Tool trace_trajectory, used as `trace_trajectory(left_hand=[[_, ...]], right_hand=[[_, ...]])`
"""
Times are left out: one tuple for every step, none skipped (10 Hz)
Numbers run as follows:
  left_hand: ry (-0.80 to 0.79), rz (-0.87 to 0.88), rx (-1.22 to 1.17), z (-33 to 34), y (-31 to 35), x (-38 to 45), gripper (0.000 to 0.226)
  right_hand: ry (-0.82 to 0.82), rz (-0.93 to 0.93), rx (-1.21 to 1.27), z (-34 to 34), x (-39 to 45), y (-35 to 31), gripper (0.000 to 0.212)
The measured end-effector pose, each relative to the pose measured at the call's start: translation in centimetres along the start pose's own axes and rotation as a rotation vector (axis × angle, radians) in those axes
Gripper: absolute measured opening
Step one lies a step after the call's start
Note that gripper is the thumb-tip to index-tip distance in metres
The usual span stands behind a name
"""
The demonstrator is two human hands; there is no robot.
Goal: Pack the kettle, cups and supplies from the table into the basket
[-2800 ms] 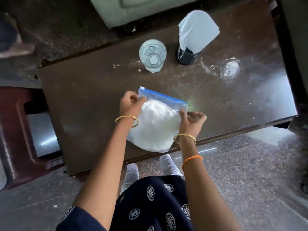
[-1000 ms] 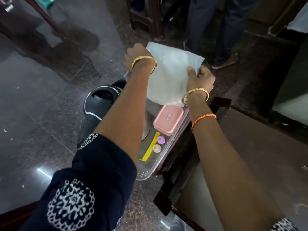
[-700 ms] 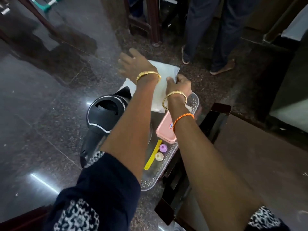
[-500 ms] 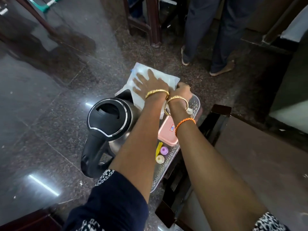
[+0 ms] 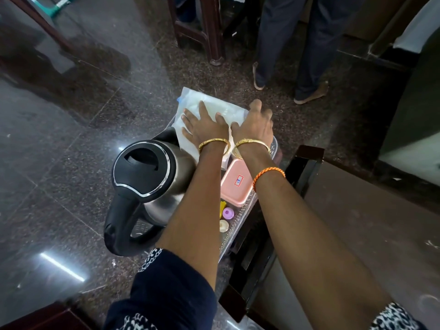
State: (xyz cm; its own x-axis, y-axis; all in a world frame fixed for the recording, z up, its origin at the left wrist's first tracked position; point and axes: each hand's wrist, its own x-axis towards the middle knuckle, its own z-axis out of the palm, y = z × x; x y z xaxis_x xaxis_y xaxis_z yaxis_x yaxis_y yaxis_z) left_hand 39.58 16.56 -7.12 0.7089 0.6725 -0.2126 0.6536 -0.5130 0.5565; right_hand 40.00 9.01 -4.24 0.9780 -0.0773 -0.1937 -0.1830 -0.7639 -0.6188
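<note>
Since a moment ago both my hands have spread flat on the crinkly clear zip bag (image 5: 209,108) of white powder, now lying in the perforated clear basket (image 5: 273,148). Left hand (image 5: 204,125) and right hand (image 5: 256,125) press down, fingers straight, beside the steel kettle (image 5: 152,172).
</note>
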Motion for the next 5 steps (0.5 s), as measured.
trace_trajectory(left_hand=[[0.09,0.086,0.002,-0.4,0.4,-0.5,0.051],[0.165,0.265,-0.048,-1.1,0.7,-2.4,0.041],[0.247,0.454,-0.18,-1.6,0.6,-5.6,0.023],[0.168,0.517,-0.261,-1.5,0.3,-9.9,0.018],[0.084,0.569,-0.158,-0.1,-0.3,-14.5,0.02]], right_hand=[[0.029,-0.003,0.091,-0.4,-0.3,0.8,0.044],[0.159,-0.041,0.242,-1.2,-1.0,2.2,0.021],[0.301,-0.1,0.333,-2.0,-2.3,4.2,0.019],[0.466,-0.144,0.384,-3.1,-4.7,7.3,0.033],[0.57,-0.117,0.357,-3.6,-7.7,11.3,0.04]])
